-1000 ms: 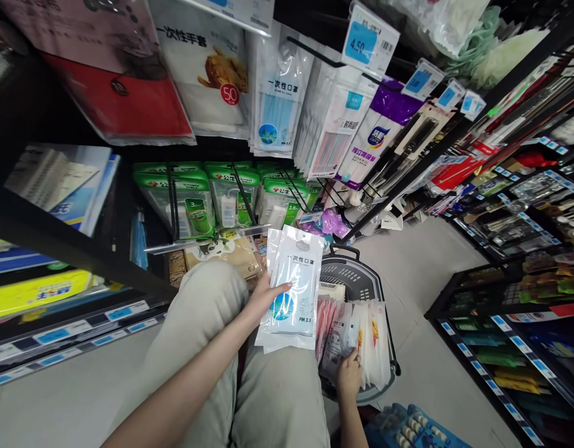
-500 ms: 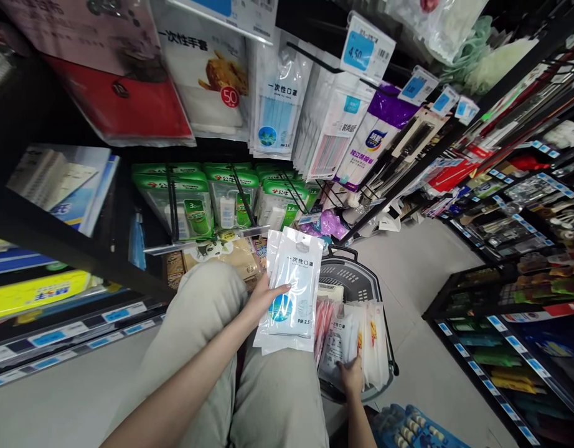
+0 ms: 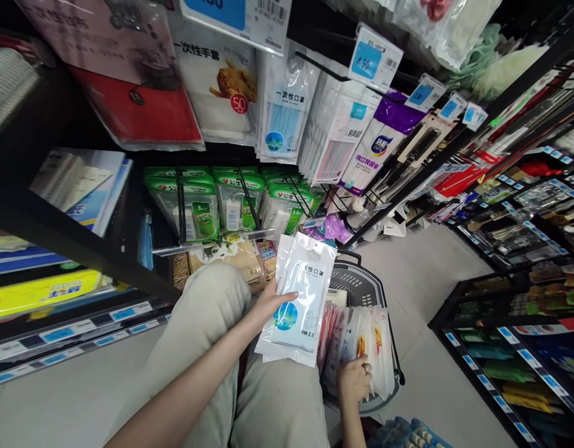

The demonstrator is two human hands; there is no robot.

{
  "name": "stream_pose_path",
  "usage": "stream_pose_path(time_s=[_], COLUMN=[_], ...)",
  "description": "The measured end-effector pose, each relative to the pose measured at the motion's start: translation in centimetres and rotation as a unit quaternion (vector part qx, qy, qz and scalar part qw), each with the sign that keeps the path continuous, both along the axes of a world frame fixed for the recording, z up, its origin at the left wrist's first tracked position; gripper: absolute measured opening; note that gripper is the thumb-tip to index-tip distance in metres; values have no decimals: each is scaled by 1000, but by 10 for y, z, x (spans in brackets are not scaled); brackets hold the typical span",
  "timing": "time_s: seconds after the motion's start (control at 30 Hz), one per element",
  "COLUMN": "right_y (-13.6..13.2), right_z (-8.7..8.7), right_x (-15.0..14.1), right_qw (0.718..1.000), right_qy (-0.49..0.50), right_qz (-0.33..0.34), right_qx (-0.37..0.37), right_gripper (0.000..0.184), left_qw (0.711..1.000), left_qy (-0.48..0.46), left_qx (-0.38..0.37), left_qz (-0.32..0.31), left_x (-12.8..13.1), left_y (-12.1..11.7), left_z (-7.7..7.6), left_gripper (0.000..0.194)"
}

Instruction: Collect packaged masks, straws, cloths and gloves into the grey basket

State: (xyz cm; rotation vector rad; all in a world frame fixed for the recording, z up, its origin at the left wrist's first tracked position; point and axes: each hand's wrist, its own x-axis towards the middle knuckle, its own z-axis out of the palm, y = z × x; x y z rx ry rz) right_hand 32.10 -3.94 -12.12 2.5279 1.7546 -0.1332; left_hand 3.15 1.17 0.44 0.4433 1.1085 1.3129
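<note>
My left hand (image 3: 275, 305) is closed around two stacked white face mask packs (image 3: 302, 298), with its thumb across the front of the upper one. They rest above my knees. A shopping basket (image 3: 390, 323) stands on the floor to the right of my legs. Several flat packs stand on edge in it: reddish ones at the left, mask packs (image 3: 339, 345) in the middle, white glove packs (image 3: 380, 354) with a food picture at the right. My right hand (image 3: 355, 378), a ring on one finger, is in the basket against these packs, fingers curled. What its fingertips grip is hidden.
Mask packs (image 3: 284, 115) and glove packs (image 3: 224, 93) hang on hooks ahead. Below them hang green-topped packs (image 3: 240, 205). A dark shelf frame (image 3: 104, 242) juts out at my left. More shelves (image 3: 502, 354) stand across the grey floor (image 3: 408, 274) at right.
My right hand has shifted from the mask packs to the glove packs in the basket, and its fingers have curled. My left hand still holds the mask packs. The view has shifted slightly.
</note>
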Motion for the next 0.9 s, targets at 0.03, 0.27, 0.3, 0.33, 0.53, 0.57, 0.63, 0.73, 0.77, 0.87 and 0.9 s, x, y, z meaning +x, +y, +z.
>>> stream_pose_path(time_s=[0.03, 0.27, 0.3, 0.33, 0.53, 0.57, 0.63, 0.73, 0.77, 0.87, 0.9], right_y=[4, 42, 44, 46, 46, 46, 46, 43, 41, 29, 25], right_z=[12, 116, 127, 136, 148, 147, 150, 173, 184, 216, 222], right_x=[-6, -60, -69, -79, -105, -101, -86, -57, -50, -52, -62], right_qw=[1000, 780, 763, 758, 780, 785, 797, 807, 812, 891, 921], right_qy=[14, 612, 636, 642, 618, 612, 594, 574, 560, 411, 338], right_qz=[-7, 12, 32, 47, 39, 24, -15, -100, -123, -116, -87], right_qx=[27, 130, 114, 101, 88, 93, 104, 102, 107, 156, 171], right_gripper=[59, 49, 49, 48, 38, 39, 43, 51, 52, 45, 40], left_qw=[1000, 998, 998, 997, 995, 995, 995, 997, 997, 998, 998], left_qy=[-5, -27, -31, -37, -64, -68, -72, -68, -63, -52, -54], left_qx=[3, 10, 14, 18, 39, 43, 45, 38, 36, 42, 46], left_qz=[-8, -50, -54, -60, -67, -60, -43, -13, -5, 2, -2], left_x=[0, 7, 8, 9, 12, 11, 10, 8, 7, 9, 11], left_y=[0, -4, -4, -5, -7, -6, -5, -3, -2, -2, -2], left_z=[0, 3, 4, 4, 6, 7, 7, 7, 7, 5, 5], left_gripper=[57, 66, 67, 67, 66, 66, 65, 60, 57, 52, 52])
